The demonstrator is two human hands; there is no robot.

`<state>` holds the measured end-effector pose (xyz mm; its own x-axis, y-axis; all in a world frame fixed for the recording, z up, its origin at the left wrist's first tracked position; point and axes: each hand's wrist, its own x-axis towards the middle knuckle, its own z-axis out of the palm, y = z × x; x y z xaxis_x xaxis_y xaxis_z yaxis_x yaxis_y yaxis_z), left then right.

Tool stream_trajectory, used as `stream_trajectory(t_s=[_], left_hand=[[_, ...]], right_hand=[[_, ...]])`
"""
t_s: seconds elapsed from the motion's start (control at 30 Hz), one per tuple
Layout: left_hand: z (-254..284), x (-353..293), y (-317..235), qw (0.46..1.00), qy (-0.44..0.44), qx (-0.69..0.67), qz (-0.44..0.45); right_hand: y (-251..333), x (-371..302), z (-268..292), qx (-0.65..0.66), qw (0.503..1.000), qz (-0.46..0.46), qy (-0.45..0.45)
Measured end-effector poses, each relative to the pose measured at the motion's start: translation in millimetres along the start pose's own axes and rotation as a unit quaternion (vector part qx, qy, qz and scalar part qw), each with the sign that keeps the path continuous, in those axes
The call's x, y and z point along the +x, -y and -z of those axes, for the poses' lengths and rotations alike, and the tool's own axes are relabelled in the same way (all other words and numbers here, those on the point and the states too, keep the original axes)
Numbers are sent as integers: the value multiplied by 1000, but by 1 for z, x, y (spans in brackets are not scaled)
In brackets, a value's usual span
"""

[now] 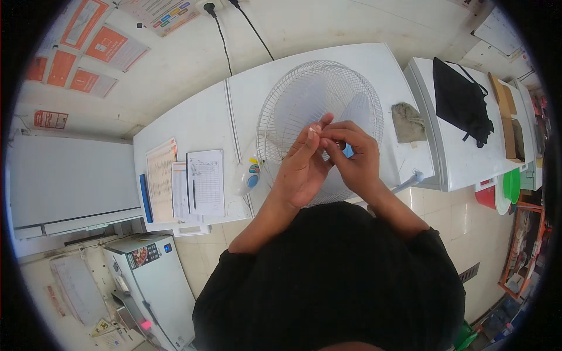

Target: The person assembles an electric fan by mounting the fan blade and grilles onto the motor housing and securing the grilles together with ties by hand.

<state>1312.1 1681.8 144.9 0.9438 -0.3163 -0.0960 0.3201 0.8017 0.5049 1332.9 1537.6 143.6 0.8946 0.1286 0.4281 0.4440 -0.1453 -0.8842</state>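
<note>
A fan [281,82] with a round white wire guard and pale blades lies on the white worktop, beneath my hands. Above its guard, my left hand [301,175] and my right hand [360,161] meet at the fingertips. The left thumb and fingers are pinched around something small and whitish, too small to name. My right thumb and index finger are pressed together against the left fingertips, and what they hold is hidden. A small dark brown round part shows by the right fingers; I cannot tell whether it is held.
Left of the fan stands a clear spray bottle [243,178]; further left lie paper sheets [206,169] with a pen. A grey cloth [408,123] rests right of the fan. Beyond are a black bag [459,99] and an open cardboard box [508,117]. Two black cords hang behind.
</note>
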Motion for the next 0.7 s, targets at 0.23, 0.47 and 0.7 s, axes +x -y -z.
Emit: stream_trajectory(t_s=[0.23,0.47,0.7], left_hand=[[3,2,-4,997,2,77,-32],[-5,-3,-31,742,-89,606,-271],[-14,4,-40,839,-154,481,-202]], right_hand=[[-3,-1,-1,24,998,-61,13],[-6,11,12,-154,981,122,9],[-6,19,13,-245,942,229,-21]])
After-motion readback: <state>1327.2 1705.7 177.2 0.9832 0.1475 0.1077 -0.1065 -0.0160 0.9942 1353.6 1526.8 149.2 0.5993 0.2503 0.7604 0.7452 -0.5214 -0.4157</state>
